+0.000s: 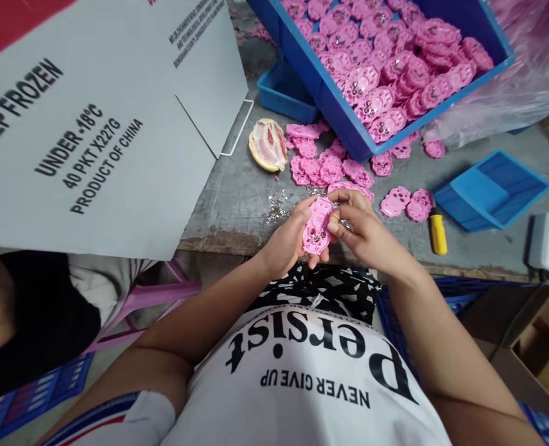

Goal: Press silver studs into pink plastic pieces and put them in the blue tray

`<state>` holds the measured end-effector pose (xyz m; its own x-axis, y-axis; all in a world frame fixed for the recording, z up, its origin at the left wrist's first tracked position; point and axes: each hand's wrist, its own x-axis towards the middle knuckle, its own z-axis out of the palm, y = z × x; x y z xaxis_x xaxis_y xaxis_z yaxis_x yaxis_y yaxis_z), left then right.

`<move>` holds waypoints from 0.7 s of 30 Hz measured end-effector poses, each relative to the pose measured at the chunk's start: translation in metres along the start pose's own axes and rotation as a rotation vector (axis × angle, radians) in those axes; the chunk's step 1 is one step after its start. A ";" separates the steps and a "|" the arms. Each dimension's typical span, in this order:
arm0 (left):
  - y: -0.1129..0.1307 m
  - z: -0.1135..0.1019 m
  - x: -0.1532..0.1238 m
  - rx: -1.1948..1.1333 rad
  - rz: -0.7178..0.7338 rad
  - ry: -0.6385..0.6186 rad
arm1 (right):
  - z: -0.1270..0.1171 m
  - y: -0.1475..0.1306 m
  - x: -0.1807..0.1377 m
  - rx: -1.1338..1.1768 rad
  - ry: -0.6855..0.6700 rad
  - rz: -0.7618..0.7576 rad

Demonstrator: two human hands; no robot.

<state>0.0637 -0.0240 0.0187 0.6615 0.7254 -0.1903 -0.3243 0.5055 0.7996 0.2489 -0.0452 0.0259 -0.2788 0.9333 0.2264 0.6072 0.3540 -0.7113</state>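
Work sits right at the near edge of the table, close to the body, where I judge both wrists can stay low. The left hand has its fingers curled shut around the left side of a pink part, holding it up off the table with its face toward the camera, seemingly so the small metal pieces in it stay visible. The right hand closes thumb and forefinger on the part's right edge; whether they also pinch something tiny I cannot tell. Just beyond lie 1 scatter of metal bits and loose pink parts, spilling from a tilted blue crate, all within easy reach. A yellow-handled screwdriver lies untouched to the right.
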 end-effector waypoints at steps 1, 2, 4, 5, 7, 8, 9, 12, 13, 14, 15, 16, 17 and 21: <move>0.000 0.000 0.000 0.006 -0.007 -0.002 | -0.001 0.000 0.000 -0.004 -0.020 0.001; 0.000 0.000 0.000 0.011 -0.011 -0.005 | -0.002 0.000 0.000 -0.008 -0.035 0.004; 0.000 0.001 0.001 0.024 -0.010 -0.006 | -0.003 0.000 0.000 -0.015 -0.058 0.021; 0.000 0.001 0.001 0.034 -0.009 -0.006 | -0.003 -0.001 0.000 -0.017 -0.069 0.032; -0.001 0.002 0.001 0.053 -0.011 -0.006 | -0.003 -0.001 -0.001 -0.018 -0.086 0.051; -0.001 0.002 0.001 0.060 -0.015 -0.008 | -0.004 -0.002 -0.001 -0.020 -0.092 0.058; -0.001 0.003 0.001 0.063 -0.021 -0.013 | -0.004 -0.002 -0.001 -0.022 -0.095 0.063; -0.001 0.003 0.002 0.068 -0.037 -0.024 | -0.005 -0.003 -0.002 -0.030 -0.100 0.067; -0.001 0.003 0.002 0.073 -0.042 -0.024 | -0.005 -0.003 -0.002 -0.033 -0.102 0.066; -0.001 0.003 0.002 0.078 -0.046 -0.022 | -0.005 -0.002 -0.002 -0.035 -0.103 0.065; -0.002 0.003 0.003 0.083 -0.047 -0.018 | -0.006 -0.002 -0.002 -0.036 -0.104 0.066; -0.002 0.003 0.003 0.088 -0.048 -0.016 | -0.006 -0.002 -0.002 -0.037 -0.105 0.069; -0.002 0.003 0.004 0.093 -0.051 -0.016 | -0.006 -0.002 -0.002 -0.036 -0.106 0.073; -0.003 0.003 0.006 0.107 -0.079 -0.047 | -0.006 0.000 -0.003 0.000 -0.113 0.080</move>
<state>0.0705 -0.0226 0.0168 0.7140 0.6612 -0.2301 -0.1977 0.5057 0.8398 0.2537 -0.0480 0.0293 -0.3116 0.9457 0.0926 0.6312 0.2788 -0.7238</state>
